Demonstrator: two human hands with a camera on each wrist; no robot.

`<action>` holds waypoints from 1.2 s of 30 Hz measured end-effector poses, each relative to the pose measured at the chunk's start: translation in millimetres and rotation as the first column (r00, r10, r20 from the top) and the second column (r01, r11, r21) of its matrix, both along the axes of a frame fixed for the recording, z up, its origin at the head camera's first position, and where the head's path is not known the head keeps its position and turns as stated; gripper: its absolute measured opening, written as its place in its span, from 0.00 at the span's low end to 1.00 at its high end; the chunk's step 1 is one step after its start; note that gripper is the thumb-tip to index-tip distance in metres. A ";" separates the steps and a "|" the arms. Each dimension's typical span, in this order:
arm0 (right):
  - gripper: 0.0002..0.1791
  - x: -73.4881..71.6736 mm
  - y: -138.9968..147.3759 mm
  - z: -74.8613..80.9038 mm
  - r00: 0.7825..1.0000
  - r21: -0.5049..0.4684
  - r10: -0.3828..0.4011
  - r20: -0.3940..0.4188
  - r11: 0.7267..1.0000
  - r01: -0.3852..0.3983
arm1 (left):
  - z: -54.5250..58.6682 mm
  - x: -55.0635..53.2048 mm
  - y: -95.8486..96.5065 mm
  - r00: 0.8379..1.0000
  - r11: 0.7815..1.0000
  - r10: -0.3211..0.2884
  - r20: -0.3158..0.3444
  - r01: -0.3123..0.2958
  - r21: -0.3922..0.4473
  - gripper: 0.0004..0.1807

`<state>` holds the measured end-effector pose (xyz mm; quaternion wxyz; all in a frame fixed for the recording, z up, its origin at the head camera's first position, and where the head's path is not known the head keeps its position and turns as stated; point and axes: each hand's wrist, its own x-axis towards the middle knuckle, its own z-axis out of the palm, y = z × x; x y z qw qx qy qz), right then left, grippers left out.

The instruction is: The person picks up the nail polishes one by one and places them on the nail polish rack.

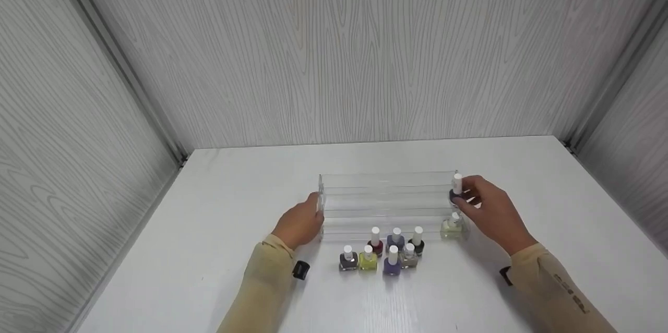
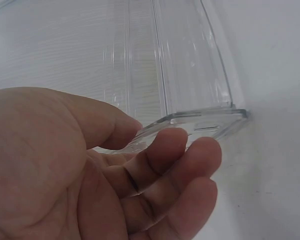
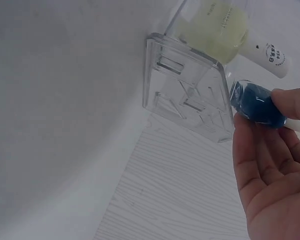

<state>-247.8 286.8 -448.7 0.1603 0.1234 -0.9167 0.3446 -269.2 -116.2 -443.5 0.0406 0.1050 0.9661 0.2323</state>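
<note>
A clear tiered rack (image 1: 386, 200) stands on the white table. My left hand (image 1: 301, 222) holds its left end panel (image 2: 205, 122), thumb on one side and fingertips on the other. At the rack's right end, my right hand (image 1: 488, 209) pinches a dark blue nail polish bottle (image 3: 259, 104) with a white cap between thumb and fingers. That bottle is upright, right beside the rack's end panel (image 3: 187, 90) at an upper tier. Below it, a pale yellow-green nail polish bottle (image 1: 452, 227) sits at the right end of the front tier.
In front of the rack stand several white-capped nail polish bottles: grey (image 1: 348, 260), yellow (image 1: 368, 260), purple (image 1: 392, 266), red (image 1: 375, 245) and others. Wood-grain panels rise behind the table (image 1: 235, 176) and at both sides.
</note>
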 end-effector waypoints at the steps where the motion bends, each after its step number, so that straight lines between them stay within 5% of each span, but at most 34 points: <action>1: 0.17 -0.4 -0.6 -0.6 1.000 -0.003 -0.003 0.000 1.000 0.003 | -0.2 0.0 -0.1 1.000 1.000 0.000 -0.001 0.000 0.000 0.27; 15: 0.14 -8.0 -6.0 -7.4 0.998 0.062 0.005 -0.055 0.998 -0.002 | -1.6 0.2 -4.5 1.000 1.000 -0.002 -0.017 0.002 0.015 0.28; 30: 0.13 -2.9 1.7 -3.5 0.994 0.051 0.021 0.111 0.998 -0.027 | -0.8 0.3 -5.3 1.000 1.000 -0.010 -0.005 0.010 0.021 0.28; 36: 0.14 -4.9 3.2 -3.1 0.996 0.087 0.027 0.083 0.996 -0.034 | 0.5 0.8 -6.3 1.000 1.000 -0.019 -0.021 0.019 0.021 0.27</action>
